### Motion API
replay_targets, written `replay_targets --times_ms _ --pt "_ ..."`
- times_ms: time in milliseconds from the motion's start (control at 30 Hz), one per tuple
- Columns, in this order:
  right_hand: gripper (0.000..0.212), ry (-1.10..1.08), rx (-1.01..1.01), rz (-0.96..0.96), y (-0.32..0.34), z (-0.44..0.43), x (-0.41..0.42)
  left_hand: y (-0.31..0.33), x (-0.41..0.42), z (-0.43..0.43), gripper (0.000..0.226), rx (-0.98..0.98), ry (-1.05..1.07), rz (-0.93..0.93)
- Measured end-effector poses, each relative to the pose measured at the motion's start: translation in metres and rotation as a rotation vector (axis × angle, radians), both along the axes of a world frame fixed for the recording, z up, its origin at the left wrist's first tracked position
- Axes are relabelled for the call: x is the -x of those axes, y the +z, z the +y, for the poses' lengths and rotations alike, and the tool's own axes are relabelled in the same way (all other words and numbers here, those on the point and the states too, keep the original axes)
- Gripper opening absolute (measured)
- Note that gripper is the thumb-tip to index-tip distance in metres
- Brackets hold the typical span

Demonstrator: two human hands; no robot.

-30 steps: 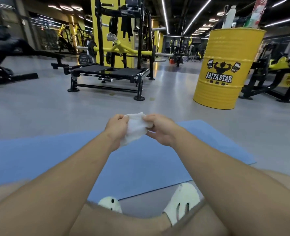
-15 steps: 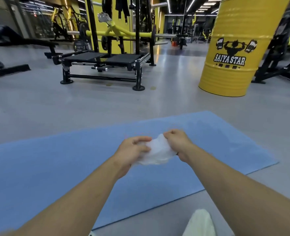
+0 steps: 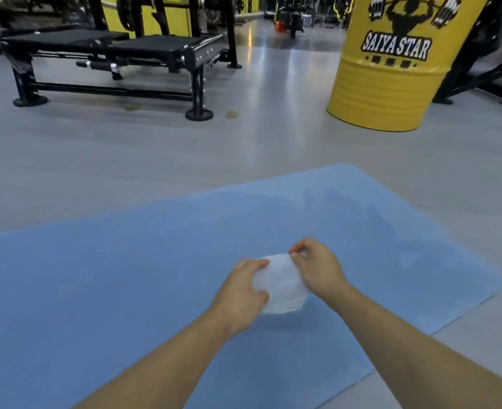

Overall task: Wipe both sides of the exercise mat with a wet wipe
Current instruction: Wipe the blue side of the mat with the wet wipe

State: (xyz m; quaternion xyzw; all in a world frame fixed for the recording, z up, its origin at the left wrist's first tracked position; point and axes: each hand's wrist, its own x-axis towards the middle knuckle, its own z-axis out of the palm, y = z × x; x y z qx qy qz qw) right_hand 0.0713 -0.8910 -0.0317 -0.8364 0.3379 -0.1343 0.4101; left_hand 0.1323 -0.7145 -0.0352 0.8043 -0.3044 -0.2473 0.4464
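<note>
Both forearms reach forward. Left hand (image 3: 240,293) grips the bunched white wet wipe (image 3: 279,287) from its left side, fingers curled; right hand (image 3: 317,267) pinches its upper right edge. Wipe is over the blue exercise mat (image 3: 111,276), contact unclear. Yellow drum (image 3: 391,90) stands well beyond.

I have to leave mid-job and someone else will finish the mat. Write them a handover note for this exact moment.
Left hand: grips the left side of the wet wipe.
Right hand: pinches the wipe's upper right edge.
The wipe is bunched between both hands, low over the exercise mat; contact cannot be told.
The mat lies flat on the floor, one side up.
Done: faint darker patches at the mat's far right end suggest some wiping there.
Left: the rest of this side, then flip the mat and wipe the other side.
</note>
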Motion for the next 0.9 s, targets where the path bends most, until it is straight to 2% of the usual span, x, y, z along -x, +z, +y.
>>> replay_targets --times_ms 100,200,267,333,400,500,567,667,800,900 --pt "0.017 -0.133 0.104 0.044 -0.032 -0.034 -0.013 -0.027 -0.022 -0.036 0.066 -0.035 -0.046 -0.122" --pt "0.046 -0.161 0.380 0.140 -0.058 -0.055 -0.010 -0.054 -0.038 -0.055 0.073 -0.107 -0.055 -0.300" --pt "0.059 -0.019 0.479 0.188 -0.070 -0.051 -0.004 -0.070 -0.044 -0.056 0.071 -0.201 -0.052 -0.400" --pt "0.071 0.222 0.505 0.308 -0.082 -0.038 0.001 -0.088 -0.043 -0.054 0.064 -0.300 -0.048 -0.479" --pt "0.080 0.371 0.512 0.426 -0.091 -0.024 0.002 -0.101 -0.038 -0.050 0.063 -0.366 -0.032 -0.598" --pt "0.075 0.411 0.512 0.459 -0.100 -0.021 -0.003 -0.116 -0.034 -0.045 0.071 -0.380 0.037 -0.694" --pt "0.074 0.400 0.514 0.470 -0.101 -0.026 -0.005 -0.118 -0.032 -0.044 0.077 -0.416 0.070 -0.679" --pt "0.072 0.350 0.521 0.483 -0.102 -0.042 -0.013 -0.118 -0.030 -0.045 0.074 -0.481 0.067 -0.721" --pt "0.085 0.282 0.599 0.469 -0.111 -0.077 -0.043 -0.119 -0.029 -0.045 0.069 -0.496 0.055 -0.745" --pt "0.069 0.150 0.604 0.463 -0.118 -0.115 -0.072 -0.121 -0.029 -0.046 0.068 -0.479 0.069 -0.776"
